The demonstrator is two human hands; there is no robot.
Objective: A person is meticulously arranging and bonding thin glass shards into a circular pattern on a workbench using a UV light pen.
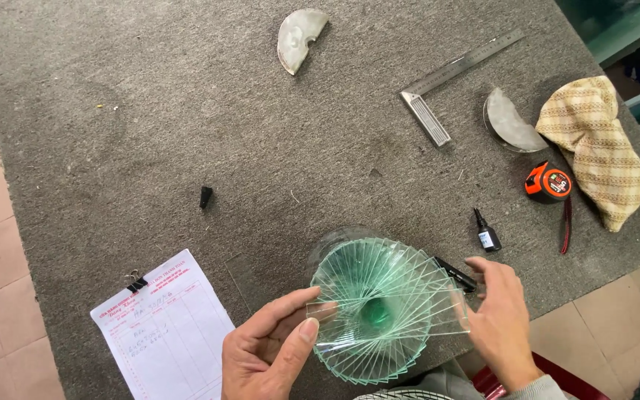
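Spanning both hands, the fanned glass spiral [379, 311] sits between left hand [272, 348] fingers and right hand [499, 318] fingers, both grasping its edges.

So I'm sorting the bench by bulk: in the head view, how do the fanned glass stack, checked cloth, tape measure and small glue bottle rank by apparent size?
1. Fanned glass stack, though it sits nearest the camera, so its lead over the cloth is unsure.
2. Checked cloth.
3. Tape measure.
4. Small glue bottle.

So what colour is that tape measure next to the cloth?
The tape measure is orange and black, with a dark strap hanging down. The head view shows it best, beside the checked cloth.
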